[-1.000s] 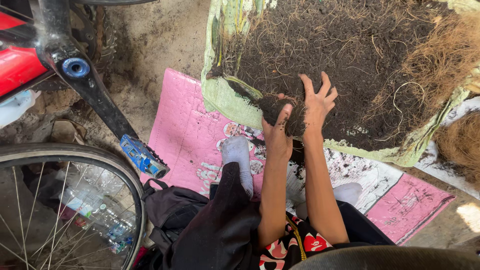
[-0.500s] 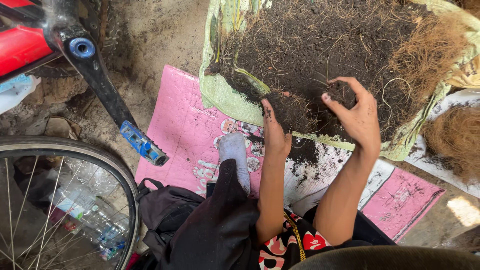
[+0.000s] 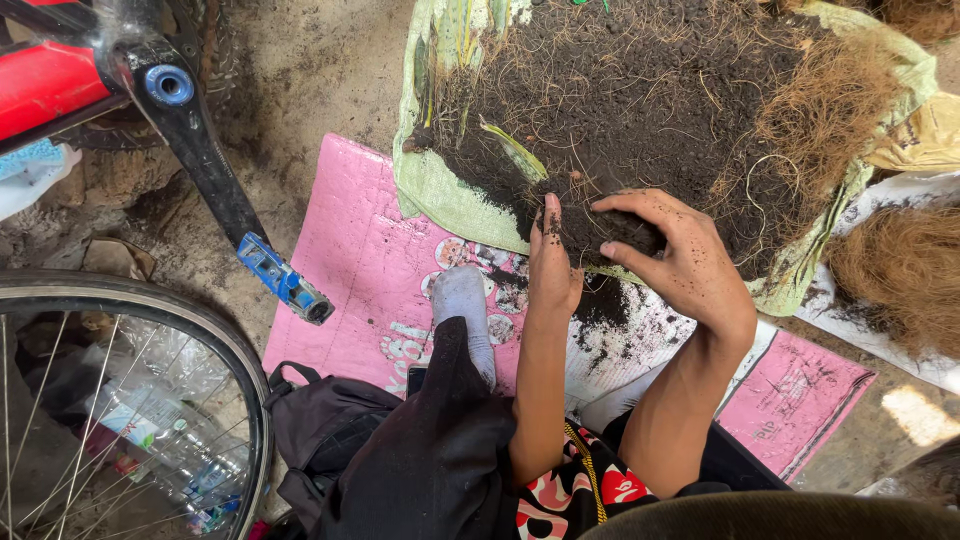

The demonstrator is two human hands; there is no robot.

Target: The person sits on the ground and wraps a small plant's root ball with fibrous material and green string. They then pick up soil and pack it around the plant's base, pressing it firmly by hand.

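At the near edge of the green sack: scooping dark soil.
Left hand flat and open against a soil clump, right hand curled over it. Clump gathered, big pile left on sack.

Both hands cup a clump of dark soil at the near edge of the green sack: left hand flat against it, right hand curled over. A pink mat lies beneath.
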